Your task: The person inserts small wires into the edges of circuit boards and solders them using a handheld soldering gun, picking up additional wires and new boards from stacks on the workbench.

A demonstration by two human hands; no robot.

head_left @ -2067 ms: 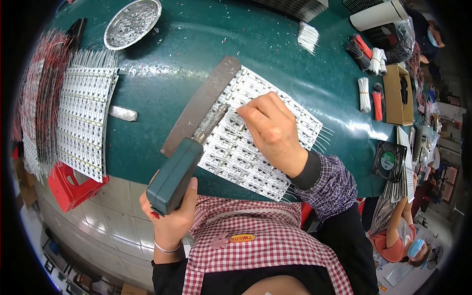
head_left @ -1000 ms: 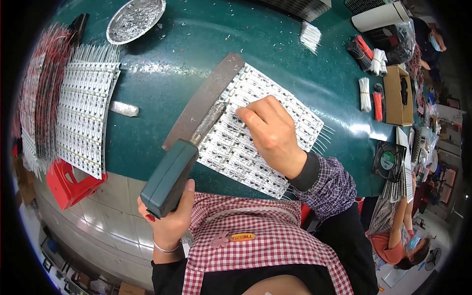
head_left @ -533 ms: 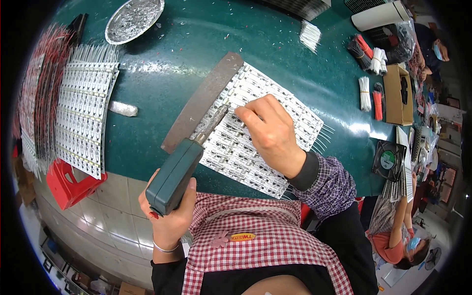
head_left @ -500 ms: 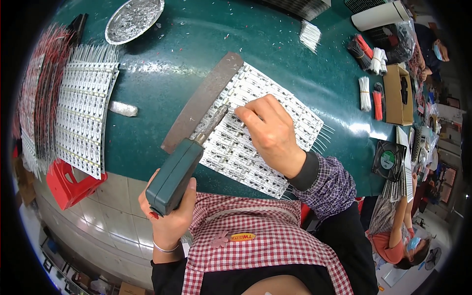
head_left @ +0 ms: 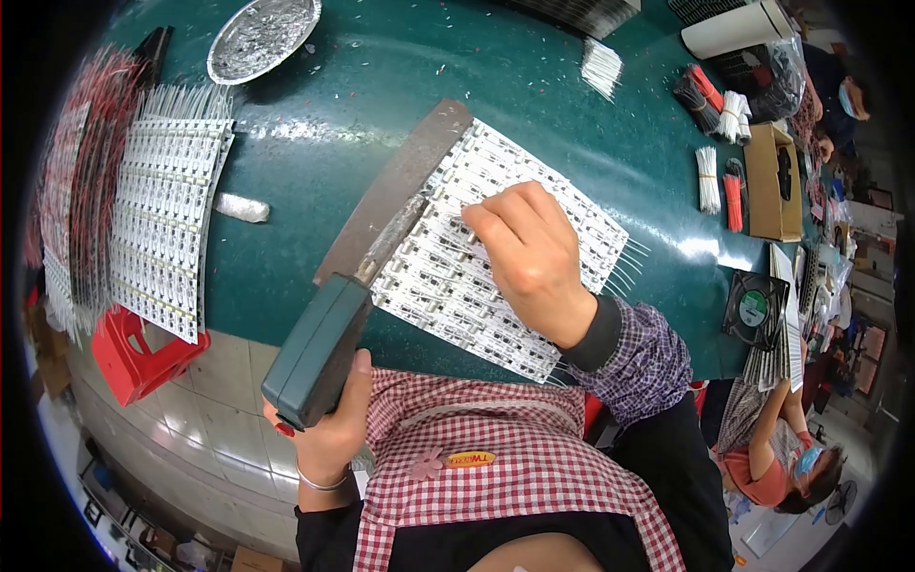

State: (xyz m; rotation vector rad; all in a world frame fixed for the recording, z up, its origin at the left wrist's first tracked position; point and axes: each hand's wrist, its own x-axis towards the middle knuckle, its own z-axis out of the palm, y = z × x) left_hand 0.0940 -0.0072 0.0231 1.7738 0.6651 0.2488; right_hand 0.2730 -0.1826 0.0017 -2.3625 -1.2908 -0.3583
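A green soldering gun (head_left: pixel 319 348) is gripped in my left hand (head_left: pixel 335 440). Its metal tip points away from me and reaches the seam between a brown bar (head_left: pixel 386 186) and a white circuit-board panel (head_left: pixel 448 296). Rows of small components cover the panel, and thin white wires stick out from its right edge. The bar lies along the panel's far-left edge. Over the panel's middle, my right hand (head_left: pixel 534 262) is closed in a pinch, knuckles up. Whatever its fingertips hold is hidden or too small to make out.
Wired panels (head_left: pixel 162 219) stand at the left, near a silvery lump (head_left: pixel 242 207) and a foil-lined dish (head_left: pixel 262 43). White wires (head_left: pixel 600 69) lie at the back. A cardboard box (head_left: pixel 770 181) and black fan (head_left: pixel 755 310) sit right; a co-worker (head_left: pixel 762 467) is beyond.
My left hand has shifted left with the soldering gun, taking its tip off the panel's components toward the bar. My right hand has moved very slightly right.
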